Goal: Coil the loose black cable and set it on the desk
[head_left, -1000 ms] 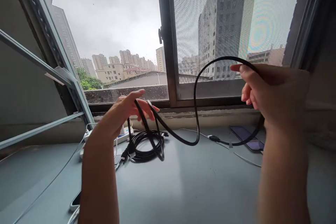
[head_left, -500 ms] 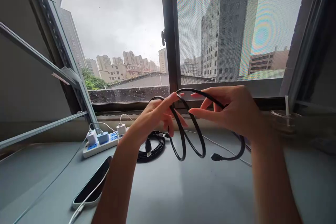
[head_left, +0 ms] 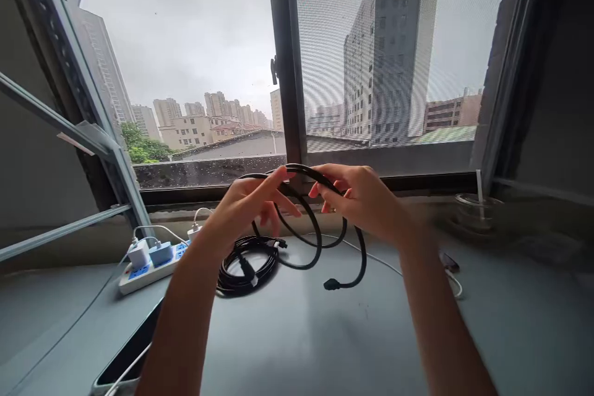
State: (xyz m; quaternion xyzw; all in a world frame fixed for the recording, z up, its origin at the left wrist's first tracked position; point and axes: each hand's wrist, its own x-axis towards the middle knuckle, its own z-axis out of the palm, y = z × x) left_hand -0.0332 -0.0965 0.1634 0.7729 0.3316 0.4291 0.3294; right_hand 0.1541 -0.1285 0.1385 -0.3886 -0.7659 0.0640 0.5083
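Observation:
A black cable [head_left: 317, 241] hangs in loose loops between my two hands above the table. My left hand [head_left: 253, 201] holds its loops at the top, thumb over the cable and the other fingers partly curled beneath. My right hand [head_left: 355, 195] pinches the cable on the other side, its fingers close to my left fingertips. One end, with a dark plug [head_left: 331, 284], dangles below my right hand. Behind and below my left hand, a second coiled black cable [head_left: 234, 289] lies on the table, with connectors showing.
A white power strip [head_left: 134, 283] with several chargers stands at the left. Near my left forearm lies a phone [head_left: 125, 346] with a white cord. A lidded cup with a straw [head_left: 480, 210] is at the back right, below the window [head_left: 286, 74]. A metal frame [head_left: 123, 179] rises at the left.
My right hand has moved closer to my left, drawing the cable loops together. The plug end has swung left with it. The whole view has shifted slightly to the right.

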